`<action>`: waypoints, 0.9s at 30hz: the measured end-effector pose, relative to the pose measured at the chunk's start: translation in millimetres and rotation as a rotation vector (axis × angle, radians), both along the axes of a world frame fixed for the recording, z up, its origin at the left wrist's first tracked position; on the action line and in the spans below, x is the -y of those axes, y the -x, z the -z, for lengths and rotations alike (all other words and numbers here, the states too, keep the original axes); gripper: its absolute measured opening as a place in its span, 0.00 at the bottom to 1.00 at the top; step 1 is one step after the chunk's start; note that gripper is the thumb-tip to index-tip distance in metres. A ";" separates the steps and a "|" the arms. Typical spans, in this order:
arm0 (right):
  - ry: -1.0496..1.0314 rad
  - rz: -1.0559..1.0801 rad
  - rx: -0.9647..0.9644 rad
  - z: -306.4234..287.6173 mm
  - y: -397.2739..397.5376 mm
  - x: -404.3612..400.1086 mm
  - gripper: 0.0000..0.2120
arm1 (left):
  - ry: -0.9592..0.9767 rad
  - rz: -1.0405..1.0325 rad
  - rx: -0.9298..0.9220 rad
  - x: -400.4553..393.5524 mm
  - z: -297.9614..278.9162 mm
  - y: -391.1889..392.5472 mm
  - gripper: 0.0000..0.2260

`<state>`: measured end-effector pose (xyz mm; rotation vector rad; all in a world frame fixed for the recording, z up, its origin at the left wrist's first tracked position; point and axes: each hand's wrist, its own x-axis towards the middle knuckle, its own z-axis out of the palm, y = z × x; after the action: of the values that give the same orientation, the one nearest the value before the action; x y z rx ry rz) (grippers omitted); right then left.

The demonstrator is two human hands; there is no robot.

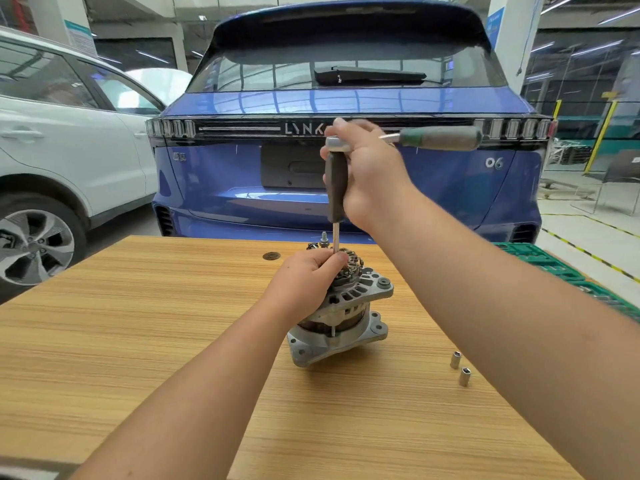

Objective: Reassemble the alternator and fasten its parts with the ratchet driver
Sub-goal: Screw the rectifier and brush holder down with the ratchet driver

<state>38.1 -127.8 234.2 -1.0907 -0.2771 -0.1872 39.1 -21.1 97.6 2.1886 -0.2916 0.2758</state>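
Note:
The grey metal alternator (346,306) stands upright on the wooden table (173,341), near its far middle. My left hand (308,275) grips the top of the alternator, its fingers curled around the foot of a thin steel shaft. That shaft runs straight up into a dark vertical extension handle (336,188). My right hand (367,171) holds the top of this handle, where the ratchet driver's head sits. The ratchet driver's green and grey grip (440,137) sticks out horizontally to the right.
Two small steel sockets (460,368) stand on the table right of the alternator. A green plastic tool tray (554,268) lies at the table's right edge. A blue car (346,98) is parked just beyond the table, a white car (69,133) to the left.

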 end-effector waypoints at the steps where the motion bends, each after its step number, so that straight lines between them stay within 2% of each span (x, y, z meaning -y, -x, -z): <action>1: 0.143 0.125 0.162 5.9 0.3 0.6 0.05 | -0.007 0.001 0.002 0.2 -0.5 0.4 0.19; 4: 0.855 0.610 0.735 18.8 -1.7 6.3 0.13 | -0.012 -0.001 0.007 0.6 -0.8 0.6 0.20; 6: 1.113 0.728 0.835 18.1 -2.1 6.2 0.13 | -0.010 0.000 0.012 0.3 0.0 0.3 0.20; 9: 1.248 0.691 0.795 13.0 0.9 0.6 0.12 | 0.012 -0.001 0.017 0.0 -0.6 1.5 0.20; 16: 1.423 0.621 0.818 11.4 1.5 2.6 0.23 | -0.008 0.004 0.010 1.0 -1.8 2.3 0.22; 22: 1.506 0.630 0.759 -2.2 3.9 3.3 0.19 | 0.070 -0.001 -0.030 3.3 -5.4 6.8 0.21; 24: 1.594 0.665 0.650 -14.9 3.9 2.8 0.19 | 0.076 0.002 -0.026 3.0 -4.1 6.0 0.21; 27: 1.642 0.626 0.336 -40.3 1.3 4.5 0.13 | 0.073 0.013 -0.026 1.9 -2.7 5.1 0.22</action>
<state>36.7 -132.3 274.5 -2.7811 -0.3752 -0.7821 34.0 -23.0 100.3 2.1159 -0.2765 0.2471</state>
